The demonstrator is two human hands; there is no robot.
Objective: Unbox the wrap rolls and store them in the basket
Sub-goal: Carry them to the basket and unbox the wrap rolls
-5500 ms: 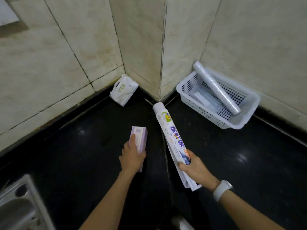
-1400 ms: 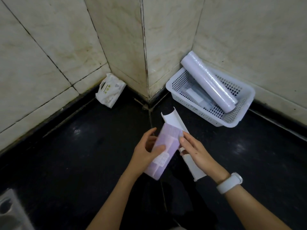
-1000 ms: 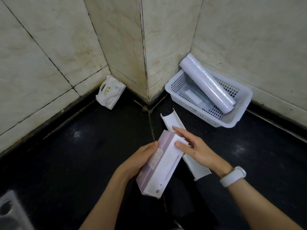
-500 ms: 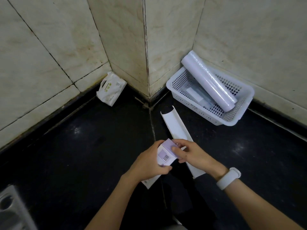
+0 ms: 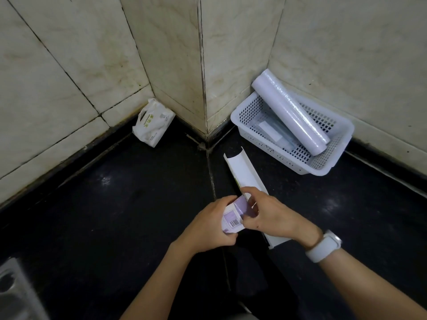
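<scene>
A purple-and-white box (image 5: 232, 219) is held end-on over the black counter, its barcode end facing me. My left hand (image 5: 209, 226) wraps the box from the left. My right hand (image 5: 272, 215) pinches the purple end flap at the box's top. A white perforated basket (image 5: 323, 167) stands in the right corner by the wall. A white wrap roll (image 5: 288, 114) lies slanted across the basket, its upper end sticking out over the rim. A flat clear packet (image 5: 271, 131) lies under the roll. An empty white carton sleeve (image 5: 243, 169) lies open on the counter behind my hands.
A white plastic pack of wipes (image 5: 152, 122) leans against the left wall. Tiled walls form a jutting corner (image 5: 203, 88) between the pack and the basket. A metal sink edge (image 5: 13, 294) shows at the bottom left. A white watch (image 5: 323, 245) is on my right wrist.
The box has been turned from lengthwise to end-on, barcode end towards me. My right hand has moved from the box's side onto its end flap. The basket and roll have stayed put.
</scene>
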